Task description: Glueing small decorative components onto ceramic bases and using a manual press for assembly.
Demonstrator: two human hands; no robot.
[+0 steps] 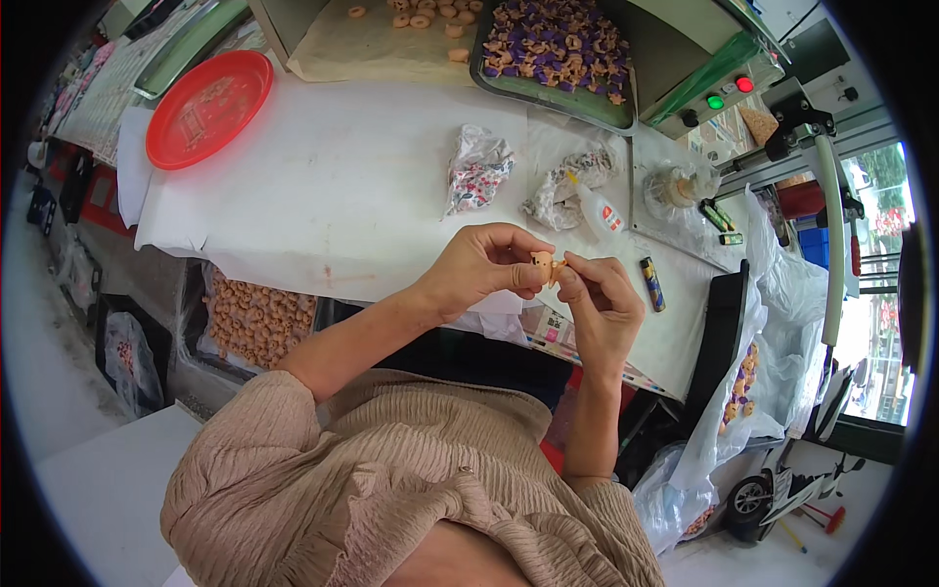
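Note:
Above the table's near edge, my left hand [479,269] pinches a small tan bear-like figurine head [542,260] between thumb and fingers. Dark marks show on its front. My right hand [604,303] is closed at its right side, fingertips on a tiny tan piece [558,269] that touches the head. Whether this piece is joined to the head I cannot tell. Just beyond my hands lies a white squeeze bottle [600,212] with a yellow tip. A dark blue patterned tube [652,284] rests to the right of my right hand.
Many tan and purple figurine parts fill a tray [477,76] at the back. A red round plate [210,112] lies far left. Two patterned cloth bundles [479,176] sit mid-table. Below the left edge, tan heads [259,318] fill a bin. A plastic-lined black crate [719,338] stands right.

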